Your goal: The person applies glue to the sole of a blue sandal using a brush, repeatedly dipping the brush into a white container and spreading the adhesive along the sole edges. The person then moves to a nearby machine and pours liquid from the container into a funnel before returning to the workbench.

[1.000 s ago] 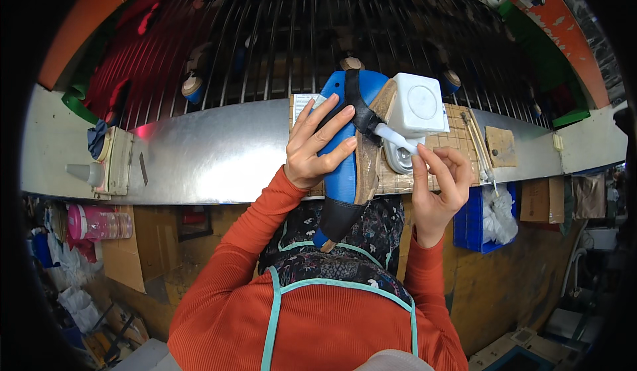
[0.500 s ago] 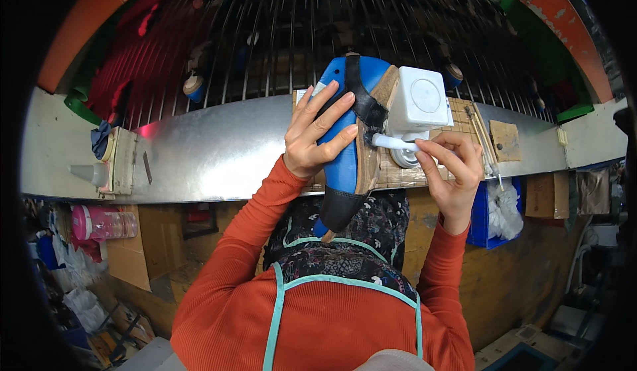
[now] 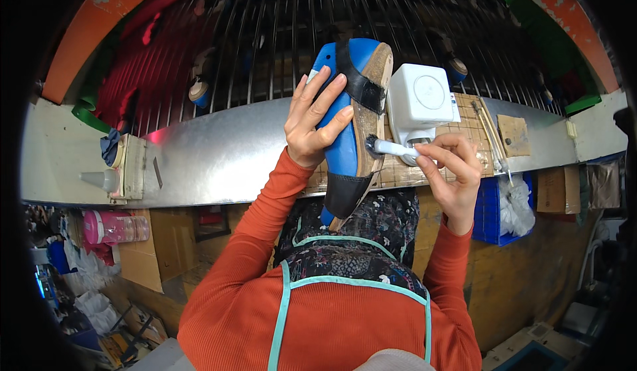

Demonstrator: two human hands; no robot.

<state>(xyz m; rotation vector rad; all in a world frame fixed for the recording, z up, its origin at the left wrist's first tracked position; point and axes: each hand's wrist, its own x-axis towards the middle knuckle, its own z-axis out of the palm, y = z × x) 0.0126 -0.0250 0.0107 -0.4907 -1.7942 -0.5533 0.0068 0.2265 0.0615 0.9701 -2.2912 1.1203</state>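
Note:
My left hand (image 3: 313, 120) grips a sandal on a blue shoe last (image 3: 342, 151), thumb and fingers spread over the blue top. The sandal has black straps (image 3: 359, 87) and a tan, cork-like sole (image 3: 369, 123), and it is tilted with its sole edge toward my right. Between thumb and fingertips, my right hand (image 3: 456, 175) pinches the white handle of a small brush (image 3: 397, 148). Its dark tip touches a black patch on the sole's side. Just behind the brush stands a white square container (image 3: 424, 98) on a white stand, beside the sandal.
Under the container lies a brown gridded mat (image 3: 468, 122) on the metal bench (image 3: 219, 149). Thin sticks (image 3: 490, 135) and a tan square pad (image 3: 513, 135) lie to the right. Beyond the bench runs a rack of metal bars (image 3: 279, 46) holding more lasts. A blue bin (image 3: 488, 208) hangs below right.
The sandal has shifted slightly away from me and turned to show more of its sole side. The brush tip now touches the side nearer to me, farther from the upper strap.

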